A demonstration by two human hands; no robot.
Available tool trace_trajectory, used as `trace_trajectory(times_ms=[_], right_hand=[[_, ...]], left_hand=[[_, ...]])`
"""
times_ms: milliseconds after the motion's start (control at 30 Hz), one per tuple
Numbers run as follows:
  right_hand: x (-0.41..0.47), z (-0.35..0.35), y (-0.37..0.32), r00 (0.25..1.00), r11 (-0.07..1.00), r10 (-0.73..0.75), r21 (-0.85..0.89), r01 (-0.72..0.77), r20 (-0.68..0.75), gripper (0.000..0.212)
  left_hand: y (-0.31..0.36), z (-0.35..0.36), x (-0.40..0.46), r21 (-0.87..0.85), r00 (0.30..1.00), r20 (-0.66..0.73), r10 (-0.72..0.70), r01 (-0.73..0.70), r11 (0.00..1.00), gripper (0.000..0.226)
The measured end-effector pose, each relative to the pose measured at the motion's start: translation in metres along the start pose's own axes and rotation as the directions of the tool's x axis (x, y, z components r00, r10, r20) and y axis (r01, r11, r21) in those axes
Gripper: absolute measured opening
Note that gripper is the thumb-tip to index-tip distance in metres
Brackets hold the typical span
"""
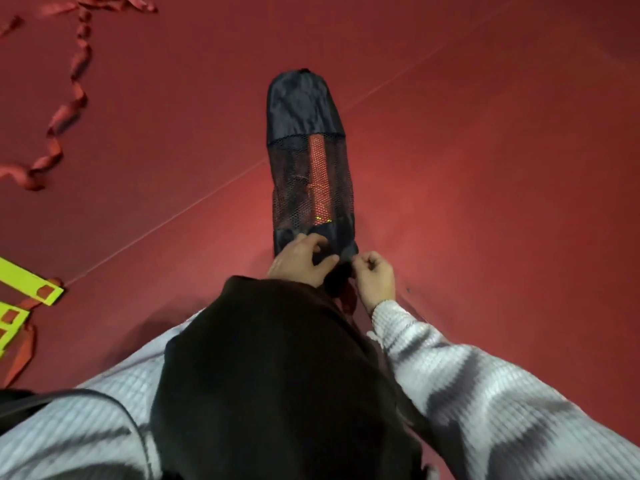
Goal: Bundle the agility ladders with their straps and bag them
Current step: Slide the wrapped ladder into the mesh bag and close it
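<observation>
Black mesh bag [310, 157], a bundled ladder [319, 181] inside, lies on the floor [485, 168]; my left hand [299, 259] grips its mouth, right hand [375, 277] pinches there too, likely cinching it.

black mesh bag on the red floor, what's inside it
Through the mesh middle of the black mesh bag, an orange strip with a yellow-green edge shows. The solid far end and the mouth gripped by the left hand and right hand hide the rest.
</observation>
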State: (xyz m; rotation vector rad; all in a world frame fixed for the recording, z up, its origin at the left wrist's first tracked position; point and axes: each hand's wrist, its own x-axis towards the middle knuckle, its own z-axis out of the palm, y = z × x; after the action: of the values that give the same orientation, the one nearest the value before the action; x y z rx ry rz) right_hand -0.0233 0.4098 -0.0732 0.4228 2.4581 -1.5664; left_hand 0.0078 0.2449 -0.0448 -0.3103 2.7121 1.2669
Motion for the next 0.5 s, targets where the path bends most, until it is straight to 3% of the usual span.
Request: trace_trajectory(times_ms=[167, 500], right_hand=[[-0.006, 0.006, -0.054, 0.983, 0.985, -0.158, -0.048, 0.163, 0.091, 0.012], [-0.041, 0.065, -0.164, 0.848, 0.888, -0.376, -0.115, 0.445, 0.375, 0.010]], left_hand=[[0.008, -0.043, 0.000, -0.044, 0.994, -0.090, -0.057, 0.053, 0.998, 0.037], [0.002, -0.170, -0.054, -0.131, 0.934, -0.335, -0.125, 0.085, 0.988, 0.036]])
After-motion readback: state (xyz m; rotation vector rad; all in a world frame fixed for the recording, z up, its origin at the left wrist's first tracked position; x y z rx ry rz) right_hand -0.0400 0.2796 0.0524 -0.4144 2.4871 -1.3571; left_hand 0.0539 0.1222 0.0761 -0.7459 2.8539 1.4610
